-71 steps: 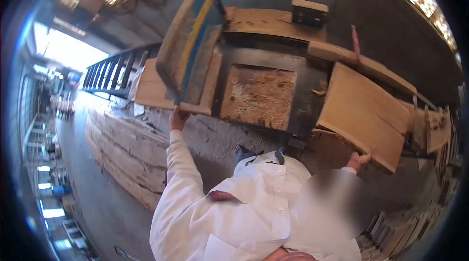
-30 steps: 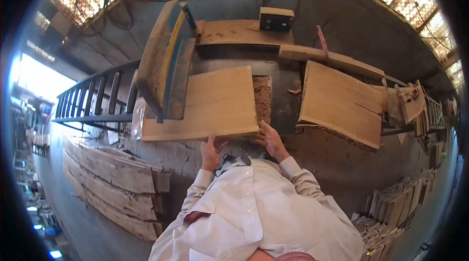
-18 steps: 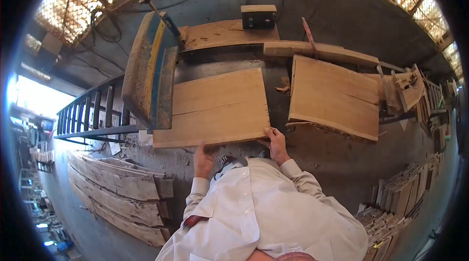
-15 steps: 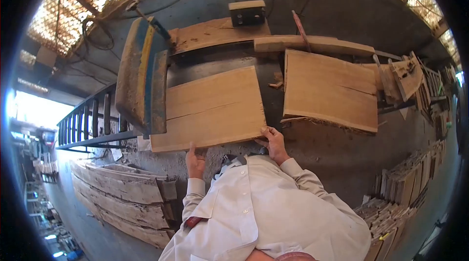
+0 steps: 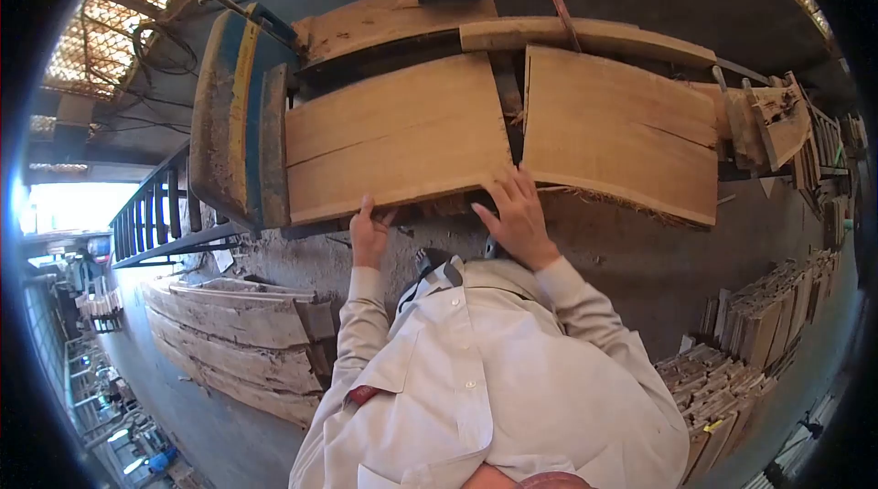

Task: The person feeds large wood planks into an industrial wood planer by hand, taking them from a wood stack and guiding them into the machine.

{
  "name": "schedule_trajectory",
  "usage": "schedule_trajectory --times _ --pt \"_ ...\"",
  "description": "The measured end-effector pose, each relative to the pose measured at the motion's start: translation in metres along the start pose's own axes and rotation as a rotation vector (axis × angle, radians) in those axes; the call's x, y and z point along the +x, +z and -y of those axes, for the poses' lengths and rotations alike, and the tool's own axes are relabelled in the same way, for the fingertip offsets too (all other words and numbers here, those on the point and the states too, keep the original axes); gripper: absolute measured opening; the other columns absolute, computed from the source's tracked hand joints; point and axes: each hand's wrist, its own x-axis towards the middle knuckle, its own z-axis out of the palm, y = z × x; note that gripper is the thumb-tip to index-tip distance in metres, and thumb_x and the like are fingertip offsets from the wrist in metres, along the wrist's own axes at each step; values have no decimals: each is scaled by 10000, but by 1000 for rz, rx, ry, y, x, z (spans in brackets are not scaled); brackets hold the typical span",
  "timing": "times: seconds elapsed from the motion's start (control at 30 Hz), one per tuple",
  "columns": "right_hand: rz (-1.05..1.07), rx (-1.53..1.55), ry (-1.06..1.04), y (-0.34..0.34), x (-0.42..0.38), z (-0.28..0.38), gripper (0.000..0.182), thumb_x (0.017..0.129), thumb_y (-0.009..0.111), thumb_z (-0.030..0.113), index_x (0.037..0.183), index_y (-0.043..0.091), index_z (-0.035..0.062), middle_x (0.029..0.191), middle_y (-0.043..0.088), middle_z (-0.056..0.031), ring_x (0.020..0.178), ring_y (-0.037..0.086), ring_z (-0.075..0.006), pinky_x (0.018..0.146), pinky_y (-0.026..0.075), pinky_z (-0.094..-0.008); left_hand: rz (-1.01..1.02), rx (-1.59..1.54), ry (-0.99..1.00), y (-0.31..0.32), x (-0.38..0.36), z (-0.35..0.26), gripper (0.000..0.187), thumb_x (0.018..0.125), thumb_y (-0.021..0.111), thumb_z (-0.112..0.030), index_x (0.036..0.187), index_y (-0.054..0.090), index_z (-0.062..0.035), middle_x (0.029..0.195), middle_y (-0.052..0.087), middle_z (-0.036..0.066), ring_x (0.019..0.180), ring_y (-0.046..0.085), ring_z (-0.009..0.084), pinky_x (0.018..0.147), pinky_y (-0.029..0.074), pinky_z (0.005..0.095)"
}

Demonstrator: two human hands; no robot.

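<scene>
A wide wooden board [image 5: 393, 137] with a long crack lies against the blue machine housing [image 5: 261, 123]. My left hand [image 5: 370, 235] grips its near edge, thumb on top and fingers partly hidden beneath. My right hand [image 5: 519, 219] is at the board's near right corner, fingers stretched out over the edge and thumb apart. Right of a narrow dark gap lies a second wooden board [image 5: 622, 137] with a rough, splintered near edge and a crack.
A long timber strip [image 5: 585, 36] runs behind the boards, with a red bar [image 5: 559, 9] across it. Rough slabs [image 5: 233, 343] are stacked on the floor at left. Stacked planks [image 5: 722, 388] stand at right. A black metal rack [image 5: 165, 205] is beyond the machine.
The left board has moved away from me, up against the strip and close beside the second board. My right hand has changed from gripping its corner to fingers stretched out there.
</scene>
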Motion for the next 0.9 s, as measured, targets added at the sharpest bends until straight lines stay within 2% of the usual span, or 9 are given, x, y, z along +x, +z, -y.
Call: schedule_trajectory --times 0.07,0.13,0.23,0.33,0.43,0.47,0.67,0.77,0.9 --pt "179 -97 56 7 19 -15 650 783 797 400 1288 575 54 1439 476 -261 1420 349 -436 1211 157 -602 23 22 -26 -5 5 -3 281 1027 594 -221 1233 594 -30 1189 674 109 1084 676 293 948 569 523" --pt "224 -270 37 11 35 -24 808 736 820 470 1379 538 71 1490 417 -313 1467 282 -451 1220 117 -603 23 20 -23 -7 10 -4 291 1028 593 -228 1240 591 -30 1198 670 113 1090 673 297 950 571 523" --pt "355 -327 42 20 46 -45 892 725 821 497 1453 493 99 1536 357 -331 1489 251 -453 1226 100 -592 -30 91 -15 3 5 -15 318 1026 598 -247 1255 587 -28 1203 669 118 1096 667 305 943 571 524" --pt "354 -325 19 21 45 -50 881 732 827 465 1473 480 137 1545 342 -334 1472 289 -461 1227 88 -588 -15 108 -104 5 10 -21 340 1034 587 -282 1301 574 -71 1259 655 118 1194 613 293 996 520 544" --pt "338 -340 12 26 40 -55 852 749 826 428 1479 477 163 1543 346 -336 1452 332 -457 1230 73 -584 -74 174 -87 19 9 -30 371 1029 598 -297 1317 564 -66 1284 640 118 1204 609 301 998 524 529" --pt "333 -334 23 27 40 -54 842 741 835 405 1469 488 164 1532 360 -338 1447 347 -449 1230 86 -578 30 163 -112 4 19 -29 401 1026 604 -311 1333 551 -58 1315 622 116 1199 612 303 1001 526 510" --pt "343 -324 76 23 49 -49 787 726 856 328 1430 532 186 1495 416 -338 1423 407 -413 1231 111 -573 3 125 -45 12 9 -22 390 1025 606 -315 1312 572 -53 1262 655 101 1181 621 295 984 532 488" --pt "365 -306 78 22 50 -50 793 711 865 322 1420 537 184 1487 425 -338 1416 417 -409 1230 106 -580 -2 80 -52 4 13 -18 362 1012 629 -281 1243 590 -5 1167 672 114 1100 655 293 964 557 525" --pt "382 -307 74 21 49 -57 802 716 855 338 1421 519 156 1472 412 -376 1398 438 -414 1223 82 -611 -37 109 -28 4 15 -12 378 1013 627 -288 1259 580 -6 1212 653 120 1127 644 305 983 553 527"
